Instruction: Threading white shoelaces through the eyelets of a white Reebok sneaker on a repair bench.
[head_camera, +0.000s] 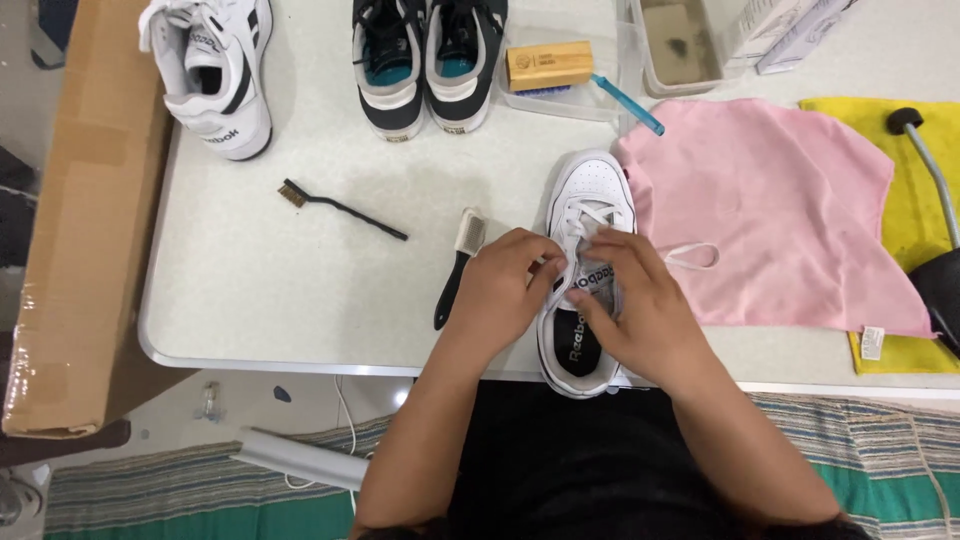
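A: White table (300, 290) fills most of the frame; a cardboard box (85, 200) runs down the left edge. What lies right of centre?

B: A pink cloth (790, 210), overlapping a yellow cloth (925, 150) at the right edge. Then the shoes: a white sneaker (215, 75) at upper left, a dark pair (428, 65) at upper centre, and the white shoe (585, 200) being worked on, low in the centre, heel hanging just over the table's near edge.

A: And the hands?

B: Both are on its laces. The left hand (500, 290) pinches a lace (560, 270) between its fingertips; the right hand (640, 310) is closed over the tongue, thumb on the lacing.

A: Risk?

B: I'd judge a hard tug could slide the shoe off that edge, since the heel overhangs. A loose loop (695, 255) trails onto the pink cloth and could drag it.

A: Smaller things?

B: A black-handled brush (458, 265) touching the left wrist, easily knocked; a thin wire brush (340, 205) farther left; a wooden brush (548, 65) and blue toothbrush (628, 103) above.
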